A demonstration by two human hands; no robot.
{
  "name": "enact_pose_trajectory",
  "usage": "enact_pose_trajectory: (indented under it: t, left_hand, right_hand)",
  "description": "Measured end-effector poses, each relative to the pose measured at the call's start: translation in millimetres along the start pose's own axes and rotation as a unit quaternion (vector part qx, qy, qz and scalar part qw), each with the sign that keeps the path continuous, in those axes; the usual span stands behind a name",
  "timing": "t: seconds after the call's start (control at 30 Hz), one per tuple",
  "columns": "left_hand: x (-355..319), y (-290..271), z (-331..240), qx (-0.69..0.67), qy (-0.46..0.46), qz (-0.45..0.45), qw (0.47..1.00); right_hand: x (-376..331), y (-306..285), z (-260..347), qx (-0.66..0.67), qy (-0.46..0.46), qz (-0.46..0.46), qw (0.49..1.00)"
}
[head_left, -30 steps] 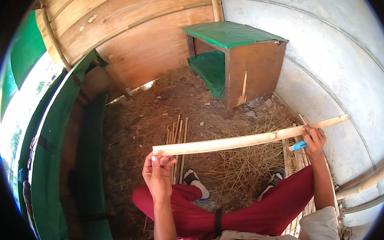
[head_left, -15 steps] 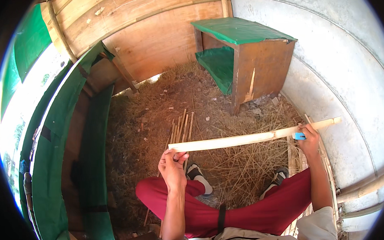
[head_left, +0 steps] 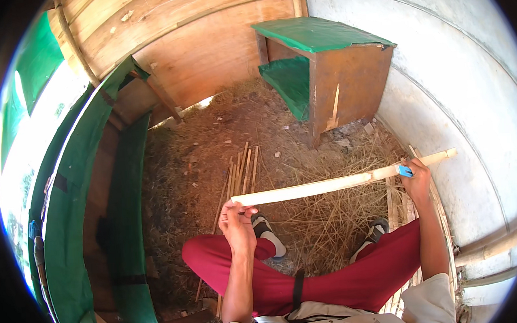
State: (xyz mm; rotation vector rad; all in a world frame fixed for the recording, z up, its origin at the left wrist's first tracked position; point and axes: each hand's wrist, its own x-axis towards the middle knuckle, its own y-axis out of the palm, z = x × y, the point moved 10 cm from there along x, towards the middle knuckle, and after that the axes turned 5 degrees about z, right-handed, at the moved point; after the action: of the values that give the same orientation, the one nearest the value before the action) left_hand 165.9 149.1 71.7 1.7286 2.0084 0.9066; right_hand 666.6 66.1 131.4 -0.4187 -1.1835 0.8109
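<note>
A long pale split bamboo strip [head_left: 306, 189] lies across in front of me, above my legs, its right end a little higher. At its left end, my left hand [head_left: 236, 223] pinches it between thumb and fingers. Toward the other end, my right hand [head_left: 418, 179] is closed around the strip, whose tip sticks out past the fingers. A small blue object [head_left: 405, 171] is also in my right hand, against the strip; the fingers cover most of it and its kind cannot be made out. Several thin bamboo sticks [head_left: 245, 171] lie on the ground beyond my left hand.
Dry straw [head_left: 324, 216] covers the ground between my feet. A wooden cabinet [head_left: 353, 88] with a green cover stands ahead by the grey wall [head_left: 440, 96]. Green-covered shelving [head_left: 71, 227] runs along the left side. More bamboo pieces [head_left: 443, 228] lie by my right arm.
The bamboo strip has tilted slightly, its right end rising. The blue object has turned in my right hand. My left hand still grips the left end, shifted slightly right.
</note>
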Motion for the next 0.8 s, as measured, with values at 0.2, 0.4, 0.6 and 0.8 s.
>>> enact_pose_trajectory:
  t: [0.2, 0.4, 0.6, 0.8]
  left_hand:
    - [-8, -17, 12, 0.033, -0.077, -0.049, 0.995]
    - [-12, -38, 16, 0.048, -0.123, -0.084, 0.988]
    - [-14, -38, 8, 0.081, -0.140, -0.097, 0.982]
    - [-19, -49, -7, 0.139, -0.103, -0.035, 0.984]
  right_hand:
    - [-2, 2, 2, 0.030, -0.018, -0.045, 0.998]
    - [-3, -8, 19, 0.008, -0.063, -0.087, 0.994]
    - [-7, -10, 42, -0.043, -0.156, -0.095, 0.982]
    - [-8, -9, 31, 0.041, -0.114, -0.105, 0.987]
